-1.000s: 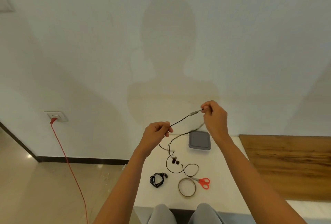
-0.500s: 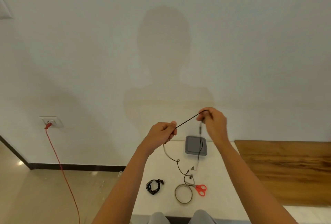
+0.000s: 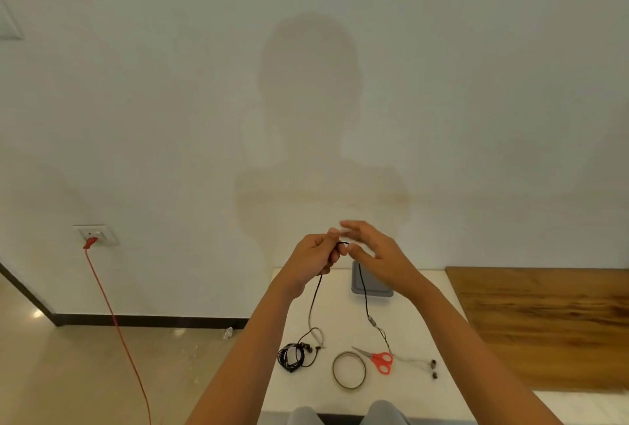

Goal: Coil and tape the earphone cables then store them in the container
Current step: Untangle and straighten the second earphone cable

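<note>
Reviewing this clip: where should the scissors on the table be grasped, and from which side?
By the red handle loops of the scissors, from the right and near side: the loops lie nearest the person, the blades pointing away-left beside the tape ring. The right hand, open, seems best placed.

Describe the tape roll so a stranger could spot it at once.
Start at the white table against the wall. Near its front edge, the tape roll lies flat between the coiled black earphones on its left and the red-handled scissors on its right. It alone is a thin, hollow, olive-brown hoop.
</note>
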`<state>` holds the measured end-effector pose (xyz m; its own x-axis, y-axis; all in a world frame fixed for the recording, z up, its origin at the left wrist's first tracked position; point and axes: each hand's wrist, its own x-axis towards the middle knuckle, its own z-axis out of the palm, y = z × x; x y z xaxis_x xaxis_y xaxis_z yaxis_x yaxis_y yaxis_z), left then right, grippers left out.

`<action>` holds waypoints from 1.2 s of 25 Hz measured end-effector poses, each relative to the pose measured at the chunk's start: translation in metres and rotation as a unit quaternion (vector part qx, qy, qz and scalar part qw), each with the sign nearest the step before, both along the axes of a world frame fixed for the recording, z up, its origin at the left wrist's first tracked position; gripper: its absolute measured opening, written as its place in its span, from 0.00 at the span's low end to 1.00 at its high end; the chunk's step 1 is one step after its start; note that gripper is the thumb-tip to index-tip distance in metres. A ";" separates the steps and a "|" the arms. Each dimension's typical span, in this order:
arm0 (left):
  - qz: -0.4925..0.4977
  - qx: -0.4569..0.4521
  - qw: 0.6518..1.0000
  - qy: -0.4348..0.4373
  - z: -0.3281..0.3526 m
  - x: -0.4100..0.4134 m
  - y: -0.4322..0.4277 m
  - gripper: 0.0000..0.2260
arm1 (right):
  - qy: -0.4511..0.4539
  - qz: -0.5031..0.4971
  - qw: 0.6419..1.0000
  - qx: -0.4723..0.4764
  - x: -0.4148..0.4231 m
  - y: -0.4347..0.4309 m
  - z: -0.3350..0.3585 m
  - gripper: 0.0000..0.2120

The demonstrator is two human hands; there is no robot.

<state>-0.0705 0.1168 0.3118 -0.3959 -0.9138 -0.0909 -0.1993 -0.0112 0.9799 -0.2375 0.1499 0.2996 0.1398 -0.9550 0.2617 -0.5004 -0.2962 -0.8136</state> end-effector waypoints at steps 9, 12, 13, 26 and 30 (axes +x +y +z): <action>-0.031 -0.068 0.990 -0.120 -0.016 0.036 -0.002 0.19 | -0.136 -0.256 0.956 -0.048 -0.019 -0.006 0.005 0.09; -0.013 -0.076 0.991 -0.111 -0.018 0.040 -0.003 0.18 | 0.037 -0.244 0.968 0.033 -0.031 -0.009 0.003 0.14; -0.016 -0.082 0.990 -0.114 -0.017 0.035 -0.003 0.18 | 0.068 -0.179 0.980 0.046 -0.024 -0.008 0.003 0.17; -0.039 -0.107 0.971 -0.211 -0.027 0.052 -0.007 0.15 | -0.041 -0.218 0.974 -0.048 -0.017 -0.009 -0.006 0.10; -0.014 -0.105 0.969 -0.224 -0.036 0.080 -0.010 0.17 | -0.096 -0.347 0.931 -0.062 -0.059 -0.016 -0.006 0.08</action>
